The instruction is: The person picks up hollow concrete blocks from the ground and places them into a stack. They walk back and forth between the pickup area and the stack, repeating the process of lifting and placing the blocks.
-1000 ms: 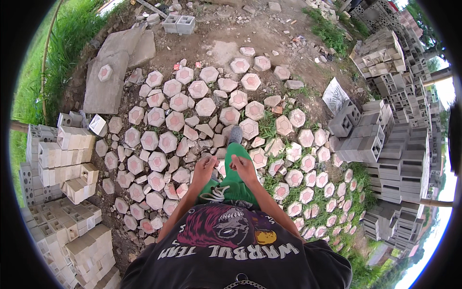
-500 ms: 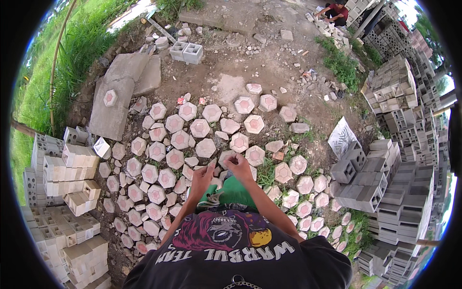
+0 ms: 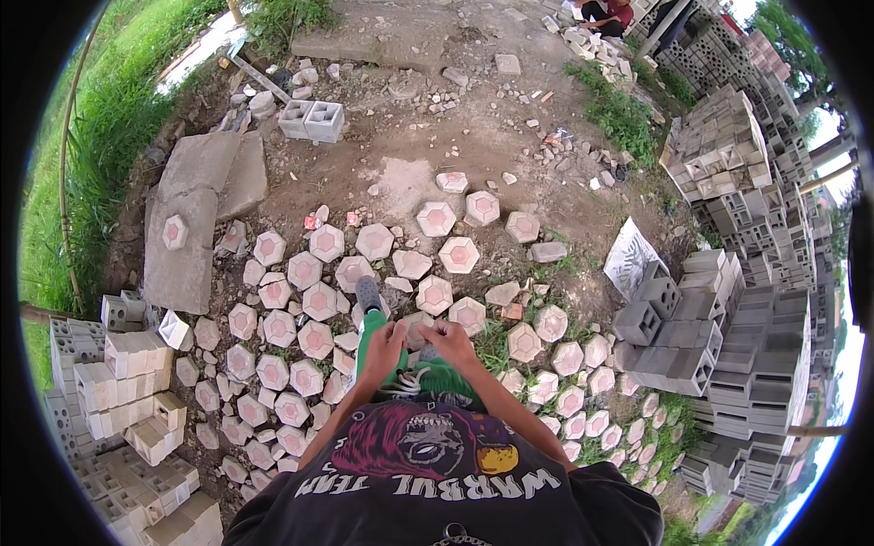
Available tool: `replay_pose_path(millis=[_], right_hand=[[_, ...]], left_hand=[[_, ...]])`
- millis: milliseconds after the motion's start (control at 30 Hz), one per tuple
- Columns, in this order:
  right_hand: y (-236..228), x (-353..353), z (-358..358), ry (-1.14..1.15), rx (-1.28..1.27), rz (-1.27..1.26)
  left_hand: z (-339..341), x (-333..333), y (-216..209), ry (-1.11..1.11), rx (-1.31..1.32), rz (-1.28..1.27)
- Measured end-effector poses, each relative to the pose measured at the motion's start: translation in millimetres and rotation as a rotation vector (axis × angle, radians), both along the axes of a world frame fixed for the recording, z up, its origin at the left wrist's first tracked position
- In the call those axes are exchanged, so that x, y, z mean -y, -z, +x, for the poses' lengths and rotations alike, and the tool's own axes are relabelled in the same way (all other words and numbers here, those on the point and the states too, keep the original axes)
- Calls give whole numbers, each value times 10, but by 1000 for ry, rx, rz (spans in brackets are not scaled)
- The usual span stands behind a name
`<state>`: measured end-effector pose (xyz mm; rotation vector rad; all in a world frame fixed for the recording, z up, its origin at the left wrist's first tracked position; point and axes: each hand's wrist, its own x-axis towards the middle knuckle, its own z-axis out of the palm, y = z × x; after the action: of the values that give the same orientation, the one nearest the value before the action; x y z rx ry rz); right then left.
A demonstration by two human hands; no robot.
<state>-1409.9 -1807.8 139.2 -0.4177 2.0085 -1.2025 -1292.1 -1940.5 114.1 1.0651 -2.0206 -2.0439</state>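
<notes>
Both my hands are held in front of my waist, above green shorts or trousers [image 3: 375, 320] with a light drawstring [image 3: 414, 375]. My left hand [image 3: 386, 348] has its fingers drawn together, and anything in them is too small to make out. Close beside it, my right hand [image 3: 450, 344] is curled with thumb and fingertips meeting; I cannot see what they pinch, if anything. Beneath them a hexagonal paver [image 3: 420, 329] partly shows among many others with pinkish centres. My grey shoe [image 3: 368, 295] is planted ahead of my left hand.
Hollow concrete blocks are stacked on the left [image 3: 137, 364] and right [image 3: 756, 355]. Two blocks [image 3: 311, 120] stand ahead near a cracked slab [image 3: 182, 205]. A white sack [image 3: 630, 259] lies by the right stack. Far ahead a person [image 3: 608, 16] crouches by rubble.
My left foot has come into view, stepping forward onto the pavers. The surroundings have shifted left and slightly up in the far part. Both hands stay close together at the waist.
</notes>
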Motion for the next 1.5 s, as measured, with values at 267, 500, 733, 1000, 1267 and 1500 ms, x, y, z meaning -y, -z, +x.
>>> replay_pose_path(millis=[267,500,733,1000,1267,1500], right_hand=[[365,1507,-870,221,14,-139],[403,2715,-1224,146,196,-227],[574,3603,-1941,-13,104,-181],[800,4739,-3177,-304,240,-96],[547,5865,-4869,-382,358,-49],[811,6496,-5692,-424,420,-61]], left_hand=[[-1012,1574,-85,126,12,-154],[-1469,2962,69,-40,-111,-18],[-1788,3615,109,-161,-107,217],[-2735,4463,465,-328,-114,-10],[-4162,5114,172,-600,-88,34],[-4878,5531,-4,-591,10,-45]])
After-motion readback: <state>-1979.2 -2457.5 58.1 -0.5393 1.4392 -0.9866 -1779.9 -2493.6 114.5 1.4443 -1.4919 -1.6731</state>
